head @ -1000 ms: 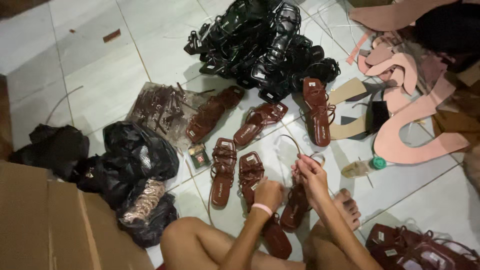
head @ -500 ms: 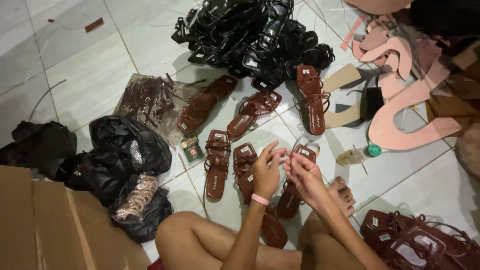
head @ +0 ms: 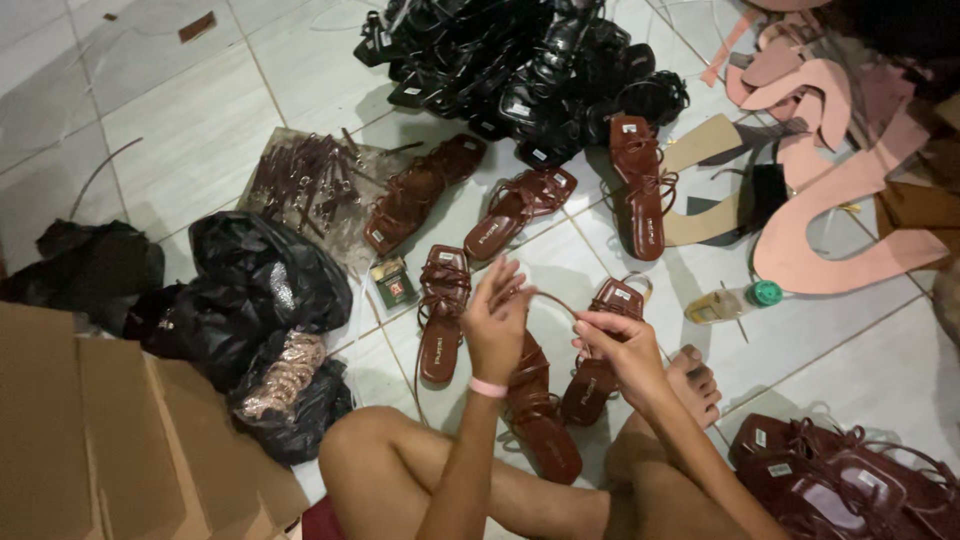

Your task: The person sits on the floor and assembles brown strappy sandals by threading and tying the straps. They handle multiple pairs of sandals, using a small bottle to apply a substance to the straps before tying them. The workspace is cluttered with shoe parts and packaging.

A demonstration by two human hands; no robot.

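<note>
The thin brown strap (head: 548, 300), arching between the pinching left hand (head: 497, 322) and right hand (head: 622, 345) above the brown sandal (head: 535, 415) at six o'clock, seems light and floppy, best gripped near its ends.

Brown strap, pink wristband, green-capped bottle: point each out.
brown strap (head: 551, 297), head view, arc between the hands.
pink wristband (head: 488, 387), head view, band's middle on the left wrist.
green-capped bottle (head: 722, 305), head view, its clear body.

A pile of black strappy sandals (head: 520, 65) is lying beyond the left hand (head: 495, 325); flattened brown cardboard (head: 90, 430) is lying to its left.
</note>
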